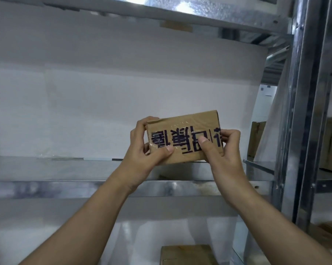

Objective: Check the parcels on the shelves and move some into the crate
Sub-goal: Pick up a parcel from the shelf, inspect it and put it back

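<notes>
Above metal shelf [65, 186], left hand [145, 150] and right hand [221, 148] fingers clamp taped cardboard parcel [182, 138].

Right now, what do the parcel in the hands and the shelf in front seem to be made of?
The parcel looks like brown corrugated cardboard, matte, with glossy clear tape over its dark printed characters; the tape shows as shiny wrinkles. Both the left hand and the right hand hold it. The shelf seems to be bare galvanized steel: grey, mottled and reflective along its front edge.
</notes>
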Available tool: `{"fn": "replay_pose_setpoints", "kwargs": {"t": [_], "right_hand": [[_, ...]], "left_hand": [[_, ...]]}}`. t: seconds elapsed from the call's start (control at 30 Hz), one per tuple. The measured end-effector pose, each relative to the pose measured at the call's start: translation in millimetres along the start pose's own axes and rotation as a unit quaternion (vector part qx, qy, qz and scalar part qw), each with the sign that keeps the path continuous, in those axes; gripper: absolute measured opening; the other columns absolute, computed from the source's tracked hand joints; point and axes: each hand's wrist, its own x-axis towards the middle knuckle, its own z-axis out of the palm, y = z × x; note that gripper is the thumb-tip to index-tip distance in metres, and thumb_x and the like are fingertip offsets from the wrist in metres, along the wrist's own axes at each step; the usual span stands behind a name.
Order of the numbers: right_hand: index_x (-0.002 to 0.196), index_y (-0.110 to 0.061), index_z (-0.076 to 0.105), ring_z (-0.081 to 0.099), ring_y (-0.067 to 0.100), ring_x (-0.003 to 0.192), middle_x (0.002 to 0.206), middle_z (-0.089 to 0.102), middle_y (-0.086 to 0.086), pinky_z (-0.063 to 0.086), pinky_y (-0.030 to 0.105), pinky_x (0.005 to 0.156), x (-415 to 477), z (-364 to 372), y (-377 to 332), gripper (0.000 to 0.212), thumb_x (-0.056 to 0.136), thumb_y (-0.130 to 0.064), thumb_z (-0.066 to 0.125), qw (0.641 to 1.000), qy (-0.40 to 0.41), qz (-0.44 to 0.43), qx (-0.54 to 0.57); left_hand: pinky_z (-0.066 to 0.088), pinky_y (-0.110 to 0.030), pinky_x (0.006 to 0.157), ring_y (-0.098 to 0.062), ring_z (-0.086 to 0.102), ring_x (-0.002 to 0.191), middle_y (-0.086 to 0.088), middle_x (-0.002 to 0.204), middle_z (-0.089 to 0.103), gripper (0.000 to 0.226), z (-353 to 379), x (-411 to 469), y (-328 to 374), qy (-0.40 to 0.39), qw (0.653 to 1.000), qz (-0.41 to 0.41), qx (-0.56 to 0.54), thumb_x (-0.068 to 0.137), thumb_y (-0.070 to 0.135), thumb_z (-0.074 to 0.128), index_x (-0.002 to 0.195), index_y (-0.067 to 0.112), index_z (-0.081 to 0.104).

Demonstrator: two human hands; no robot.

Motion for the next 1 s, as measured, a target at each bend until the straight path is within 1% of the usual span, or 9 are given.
{"fn": "replay_pose_setpoints", "kwargs": {"t": [0.13, 0.37, 0.43, 0.53, 0.67, 0.73, 0.83, 0.9, 1.0], "right_hand": [[0.115, -0.017, 0.047, 0.064, -0.009, 0.087, 0.108, 0.062, -0.004, 0.051, 0.011, 0.075, -2, 7, 2, 0.026, 0.102, -0.021, 0.068, 0.999, 0.035, -0.02, 0.008], [0.107, -0.019, 0.052, 0.064, -0.005, 0.084, 0.099, 0.065, -0.005, 0.052, 0.014, 0.073, -2, 2, 6, 0.032, 0.086, -0.033, 0.072, 0.996, 0.04, -0.069, 0.027], [0.105, -0.025, 0.057, 0.068, 0.004, 0.087, 0.101, 0.067, -0.004, 0.057, 0.026, 0.074, 5, -8, 6, 0.035, 0.079, -0.037, 0.079, 0.994, 0.033, -0.064, 0.076], [0.099, -0.031, 0.069, 0.068, 0.018, 0.089, 0.1, 0.071, 0.0, 0.058, 0.036, 0.073, 18, -20, 6, 0.027, 0.074, -0.034, 0.077, 0.983, -0.007, -0.035, 0.182], [0.121, -0.016, 0.068, 0.07, 0.02, 0.098, 0.109, 0.074, 0.004, 0.062, 0.032, 0.075, 31, -27, 6, 0.038, 0.084, -0.022, 0.075, 0.975, -0.047, 0.019, 0.215], [0.135, -0.014, 0.065, 0.073, 0.02, 0.109, 0.121, 0.074, 0.007, 0.062, 0.035, 0.087, 36, -28, 6, 0.046, 0.091, -0.019, 0.078, 0.979, -0.018, 0.041, 0.199], [0.132, -0.024, 0.069, 0.075, 0.022, 0.112, 0.129, 0.069, 0.016, 0.062, 0.045, 0.097, 39, -28, 8, 0.057, 0.077, -0.022, 0.086, 0.984, 0.076, 0.05, 0.152], [0.122, -0.024, 0.073, 0.076, 0.018, 0.1, 0.119, 0.075, 0.01, 0.064, 0.048, 0.094, 39, -28, 11, 0.039, 0.084, -0.023, 0.084, 0.988, 0.109, 0.035, 0.103], [0.123, -0.022, 0.077, 0.075, 0.007, 0.101, 0.111, 0.081, -0.009, 0.063, 0.035, 0.095, 38, -24, 18, 0.023, 0.102, -0.019, 0.069, 0.993, 0.111, 0.024, 0.024]], "left_hand": [[0.059, -0.043, 0.099, -0.027, 0.068, 0.116, -0.013, 0.142, 0.055, 0.074, 1, -1, 2, 0.003, 1.0, 0.003, -0.01, 0.076, 0.042, 0.08, 0.142, 0.036, 0.045], [0.057, -0.045, 0.099, -0.029, 0.066, 0.122, -0.013, 0.145, 0.052, 0.058, -2, 1, 2, 0.009, 1.0, 0.003, -0.024, 0.083, 0.045, 0.072, 0.138, 0.039, 0.055], [0.054, -0.043, 0.097, -0.024, 0.063, 0.125, -0.005, 0.15, 0.051, 0.051, -3, 4, 6, 0.046, 0.995, -0.027, -0.087, 0.09, 0.06, 0.058, 0.137, 0.041, 0.063], [0.055, -0.037, 0.094, -0.029, 0.065, 0.12, -0.004, 0.15, 0.053, 0.067, -5, 11, 11, 0.134, 0.956, -0.129, -0.225, 0.095, 0.076, 0.044, 0.148, 0.037, 0.056], [0.053, -0.028, 0.073, -0.02, 0.055, 0.089, -0.006, 0.112, 0.066, 0.044, -1, 12, 12, 0.127, 0.96, -0.169, -0.182, 0.099, 0.056, 0.061, 0.118, 0.018, 0.072], [0.055, -0.031, 0.077, -0.021, 0.056, 0.087, -0.005, 0.105, 0.064, 0.026, -2, 13, 9, 0.148, 0.958, -0.169, -0.176, 0.096, 0.038, 0.071, 0.108, 0.016, 0.067], [0.06, -0.036, 0.091, -0.024, 0.07, 0.103, -0.003, 0.119, 0.07, 0.048, -8, 12, 3, 0.161, 0.963, -0.143, -0.162, 0.073, 0.027, 0.084, 0.116, 0.019, 0.063], [0.06, -0.026, 0.079, -0.021, 0.071, 0.108, -0.005, 0.12, 0.071, 0.065, -7, 10, 3, 0.139, 0.975, -0.131, -0.117, 0.071, 0.018, 0.091, 0.129, 0.028, 0.064], [0.057, -0.023, 0.069, -0.026, 0.072, 0.109, -0.004, 0.119, 0.072, 0.06, -4, 9, 4, 0.121, 0.983, -0.12, -0.068, 0.082, 0.009, 0.089, 0.132, 0.035, 0.069]]}}
